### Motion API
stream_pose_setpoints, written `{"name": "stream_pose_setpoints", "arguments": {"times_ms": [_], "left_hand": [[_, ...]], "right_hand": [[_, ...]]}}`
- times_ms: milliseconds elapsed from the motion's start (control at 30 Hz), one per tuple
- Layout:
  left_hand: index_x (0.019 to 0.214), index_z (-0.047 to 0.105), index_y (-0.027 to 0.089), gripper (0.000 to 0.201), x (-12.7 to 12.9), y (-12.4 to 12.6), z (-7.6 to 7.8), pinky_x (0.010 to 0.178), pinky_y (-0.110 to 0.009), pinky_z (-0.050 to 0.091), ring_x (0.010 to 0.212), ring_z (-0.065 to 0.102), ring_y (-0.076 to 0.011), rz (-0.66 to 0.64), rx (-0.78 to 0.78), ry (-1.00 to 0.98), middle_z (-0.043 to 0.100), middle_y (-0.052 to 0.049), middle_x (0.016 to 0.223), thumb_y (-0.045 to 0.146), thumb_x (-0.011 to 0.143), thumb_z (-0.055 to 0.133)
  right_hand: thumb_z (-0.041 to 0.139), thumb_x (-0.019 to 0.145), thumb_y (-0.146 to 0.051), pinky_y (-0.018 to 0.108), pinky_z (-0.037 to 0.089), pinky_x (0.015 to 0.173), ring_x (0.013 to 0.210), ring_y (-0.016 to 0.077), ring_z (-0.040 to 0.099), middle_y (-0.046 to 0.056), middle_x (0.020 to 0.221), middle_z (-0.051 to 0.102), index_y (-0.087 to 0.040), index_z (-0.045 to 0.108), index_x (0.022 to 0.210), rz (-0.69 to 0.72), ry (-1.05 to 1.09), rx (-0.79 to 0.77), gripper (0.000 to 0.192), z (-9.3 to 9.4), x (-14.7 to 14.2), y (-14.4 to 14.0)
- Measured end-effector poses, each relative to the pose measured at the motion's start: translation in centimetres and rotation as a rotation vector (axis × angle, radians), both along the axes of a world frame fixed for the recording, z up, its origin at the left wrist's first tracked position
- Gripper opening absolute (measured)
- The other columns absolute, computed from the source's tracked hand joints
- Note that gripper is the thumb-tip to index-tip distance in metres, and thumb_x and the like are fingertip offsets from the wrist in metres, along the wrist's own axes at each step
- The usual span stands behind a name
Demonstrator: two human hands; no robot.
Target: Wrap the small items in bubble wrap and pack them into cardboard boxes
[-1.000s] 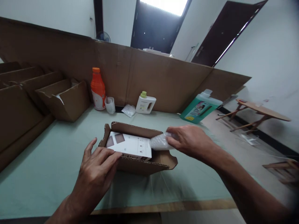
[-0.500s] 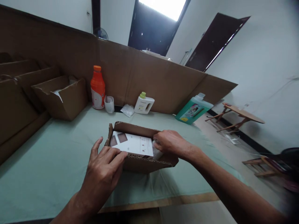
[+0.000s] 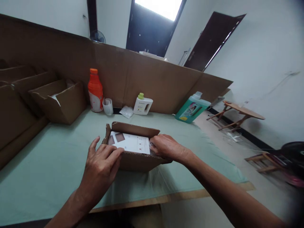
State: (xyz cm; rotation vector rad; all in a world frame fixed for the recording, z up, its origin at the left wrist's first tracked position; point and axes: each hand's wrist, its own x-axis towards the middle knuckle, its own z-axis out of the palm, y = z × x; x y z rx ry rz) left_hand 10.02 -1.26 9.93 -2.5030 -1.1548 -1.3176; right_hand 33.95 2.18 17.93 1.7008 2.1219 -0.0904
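Two hands at work near the front edge of the green worktop (image 3: 47, 177): left hand (image 3: 101, 167), fingers spread, steadying the open brown cardboard box (image 3: 135, 160); right hand (image 3: 166, 147), fingers curled, pressing beside the white flat carton (image 3: 129, 142) inside, seemingly to wedge it.

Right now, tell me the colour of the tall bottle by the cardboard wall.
Orange bottle, white label; head view.
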Motion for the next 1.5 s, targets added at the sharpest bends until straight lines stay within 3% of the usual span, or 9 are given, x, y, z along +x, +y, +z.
{"name": "stream_pose_setpoints", "arguments": {"times_ms": [133, 333, 433, 567, 767, 867, 1100, 1333, 1500], "left_hand": [[0.108, 0.066, 0.02, 0.02, 0.1, 0.0, -0.1, 0.112, -0.059, 0.037, 0.091, 0.063, -0.0215, 0.016, 0.032, -0.008, 0.067, -0.005, 0.095, 0.011, 0.093, 0.058], [0.143, 0.049, 0.028, 0.059, -1.2, -0.6, -2.3, 0.114, -0.054, 0.038, 0.133, 0.048, -0.0318, 0.151, 0.0, -0.332, 0.05, -0.013, 0.141, 0.018, 0.087, 0.067], [0.149, 0.042, 0.03, 0.066, -2.3, -0.4, -5.3, 0.113, -0.055, 0.039, 0.135, 0.049, -0.0332, 0.202, -0.314, -0.47, 0.048, -0.011, 0.147, 0.034, 0.088, 0.067], [0.151, 0.038, 0.026, 0.081, -2.2, 0.5, -8.9, 0.113, -0.055, 0.04, 0.137, 0.048, -0.0355, 0.148, -0.732, -0.647, 0.045, -0.014, 0.153, 0.048, 0.079, 0.071], [0.135, 0.052, 0.017, 0.07, 1.4, 1.5, -9.9, 0.108, -0.047, 0.045, 0.124, 0.059, -0.0319, -0.028, -0.89, -0.778, 0.065, -0.015, 0.128, 0.046, 0.075, 0.071], [0.126, 0.057, 0.017, 0.062, 1.3, 0.1, -10.0, 0.105, -0.044, 0.047, 0.118, 0.062, -0.0307, 0.027, -0.867, -0.828, 0.069, -0.013, 0.118, 0.048, 0.074, 0.073], [0.125, 0.059, 0.019, 0.069, -5.9, -3.3, -8.5, 0.091, -0.037, 0.052, 0.104, 0.067, -0.0271, 0.442, -0.766, -0.931, 0.072, -0.009, 0.111, 0.052, 0.068, 0.08], [0.126, 0.058, 0.019, 0.056, -0.1, -1.9, -8.0, 0.098, -0.039, 0.05, 0.112, 0.065, -0.0264, 0.183, -0.744, -0.909, 0.071, -0.011, 0.117, 0.048, 0.08, 0.071], [0.128, 0.056, 0.019, 0.056, -2.7, -1.5, -9.0, 0.096, -0.039, 0.052, 0.11, 0.066, -0.027, 0.348, -0.694, -0.965, 0.071, -0.011, 0.116, 0.048, 0.082, 0.069]], "right_hand": [[0.054, 0.089, -0.025, 0.03, 0.048, 0.069, 0.087, 0.0269, 0.073, 0.016, 0.093, 0.077, -0.014, 0.076, 0.092, 0.029, 0.091, 0.066, 0.024, 0.6, 0.7, -0.6], [0.055, 0.093, -0.036, 0.029, 0.052, 0.067, 0.074, 0.0192, 0.071, 0.006, 0.094, 0.078, -0.021, 0.072, 0.11, -0.084, 0.568, 0.631, 0.029, 2.4, 5.4, -6.2], [0.057, 0.091, -0.046, 0.029, 0.053, 0.059, 0.066, 0.0194, 0.07, 0.006, 0.084, 0.078, -0.021, 0.074, 0.099, -0.23, 0.801, 0.702, 0.031, -1.3, 7.8, -8.8], [0.066, 0.079, -0.052, 0.033, 0.057, 0.063, 0.074, 0.0234, 0.071, 0.01, 0.096, 0.077, -0.018, 0.067, 0.116, -0.325, 0.997, 0.543, 0.05, -9.9, 7.0, -8.6], [0.062, 0.077, -0.06, 0.044, 0.058, 0.077, 0.085, 0.0314, 0.07, 0.013, 0.095, 0.075, -0.018, 0.068, 0.102, -0.419, 1.121, 0.514, 0.049, -16.8, 3.8, -6.8], [0.063, 0.077, -0.057, 0.045, 0.058, 0.077, 0.086, 0.0329, 0.07, 0.015, 0.098, 0.075, -0.017, 0.068, 0.101, -0.425, 1.157, 0.547, 0.046, -17.1, 2.9, -7.1], [0.067, 0.082, -0.044, 0.047, 0.055, 0.089, 0.103, 0.0306, 0.067, 0.013, 0.113, 0.072, -0.021, 0.063, 0.121, -0.097, 1.318, 0.422, 0.046, -14.6, -3.2, -4.3], [0.065, 0.08, -0.054, 0.042, 0.057, 0.076, 0.091, 0.0316, 0.069, 0.014, 0.104, 0.075, -0.018, 0.066, 0.103, -0.249, 1.205, 0.378, 0.043, -13.3, 2.2, -3.0], [0.065, 0.079, -0.047, 0.038, 0.056, 0.072, 0.084, 0.0285, 0.067, 0.011, 0.091, 0.074, -0.017, 0.067, 0.1, -0.134, 1.236, 0.271, 0.037, -13.8, -1.5, 1.0]]}}
